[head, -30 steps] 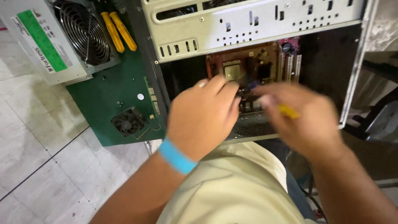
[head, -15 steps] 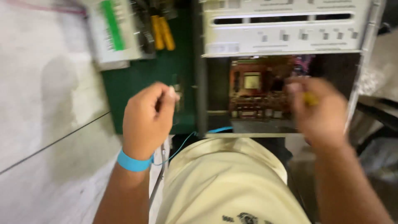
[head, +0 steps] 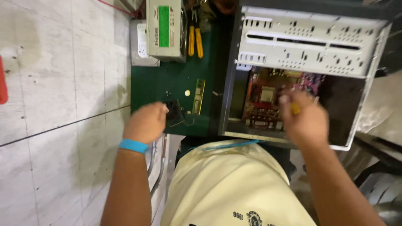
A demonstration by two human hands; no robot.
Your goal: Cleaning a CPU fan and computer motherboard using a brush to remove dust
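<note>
An open computer case (head: 360, 104) lies on its side with a red motherboard (head: 268, 98) showing inside. My right hand (head: 305, 121) hovers in front of the case opening, closed around a tool with a yellow handle (head: 295, 109). My left hand (head: 146, 123), with a blue wristband, has its fingers curled and rests at the edge of a green mat (head: 167, 86), next to a small black cooler fan (head: 173, 111); whether it holds anything is hidden. A green memory stick (head: 198, 97) lies on the mat just beyond the fan.
A grey power supply (head: 164, 28) with a green label stands at the back of the mat, with yellow-handled pliers (head: 194, 41) beside it. A small white disc (head: 187, 93) lies on the mat. A white tiled surface (head: 63, 104) spreads to the left.
My left hand has left the case and travelled left to the mat beside the fan. My right hand stays at the case opening with the tool. The view has shifted left.
</note>
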